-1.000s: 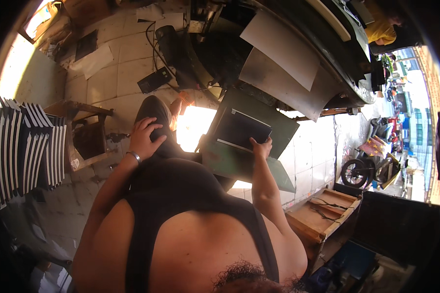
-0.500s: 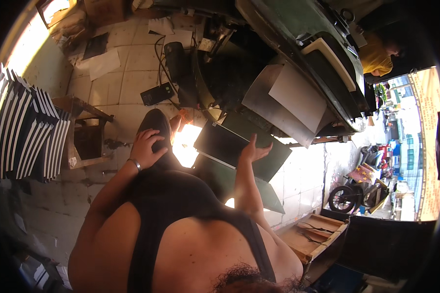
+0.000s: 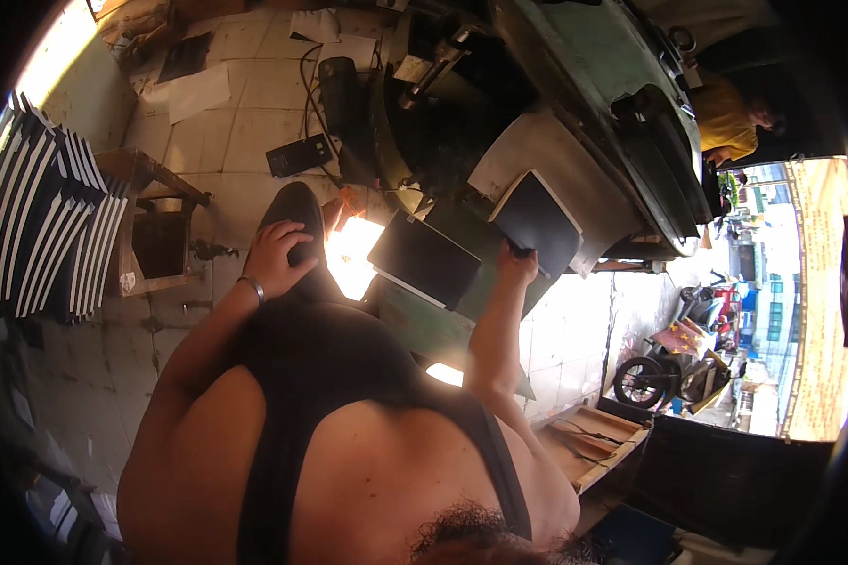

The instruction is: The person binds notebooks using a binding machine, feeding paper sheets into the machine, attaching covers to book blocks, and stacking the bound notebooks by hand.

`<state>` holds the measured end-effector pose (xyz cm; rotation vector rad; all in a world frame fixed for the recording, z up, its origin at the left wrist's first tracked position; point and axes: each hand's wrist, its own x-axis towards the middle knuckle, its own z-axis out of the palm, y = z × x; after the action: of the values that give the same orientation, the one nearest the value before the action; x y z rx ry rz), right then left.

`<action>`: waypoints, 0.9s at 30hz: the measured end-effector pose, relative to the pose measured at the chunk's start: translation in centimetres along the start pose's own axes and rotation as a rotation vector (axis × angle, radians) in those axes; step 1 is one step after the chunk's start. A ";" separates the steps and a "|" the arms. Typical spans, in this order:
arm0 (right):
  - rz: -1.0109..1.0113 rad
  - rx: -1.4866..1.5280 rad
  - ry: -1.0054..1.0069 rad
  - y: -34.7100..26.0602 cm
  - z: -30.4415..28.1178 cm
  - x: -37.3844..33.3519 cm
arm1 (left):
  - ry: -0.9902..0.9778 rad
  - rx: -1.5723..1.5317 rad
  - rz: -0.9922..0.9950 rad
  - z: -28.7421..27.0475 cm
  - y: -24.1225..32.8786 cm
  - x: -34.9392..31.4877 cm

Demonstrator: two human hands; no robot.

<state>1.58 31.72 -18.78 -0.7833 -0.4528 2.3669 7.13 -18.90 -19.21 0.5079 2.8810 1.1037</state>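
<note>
My right hand grips the near edge of a dark-covered book with pale page edges. That book is tilted over a grey sheet at the machine's front. Left of it, a second dark book lies on the green surface, with its pale page edge toward me. My left hand rests on my raised knee, its fingers spread and holding nothing.
The large green machine stands ahead and right. A tall stack of dark books is at the left beside a wooden stool. A black box and cables lie on the tiled floor. Someone in yellow is at far right.
My right hand has gone from open to gripping a book, and moved slightly forward and right. A pale-edged book seen on the machine is gone from there. My left hand stays on the knee.
</note>
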 end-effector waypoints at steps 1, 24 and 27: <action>-0.016 0.044 0.040 0.2 -0.3 -0.7 | -0.009 -0.001 -0.008 0.1 0.1 0.1; 0.208 -0.030 -0.634 1.4 0.2 -21.5 | -0.392 -1.161 -0.012 -1.7 12.8 11.5; 0.030 -0.315 -0.821 -4.9 1.9 -19.5 | -0.382 -1.026 0.181 -5.9 13.7 10.5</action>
<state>15.12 22.81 -6.71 0.1136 -1.1670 2.5982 0.44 -9.97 -4.76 0.7667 1.6456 1.9893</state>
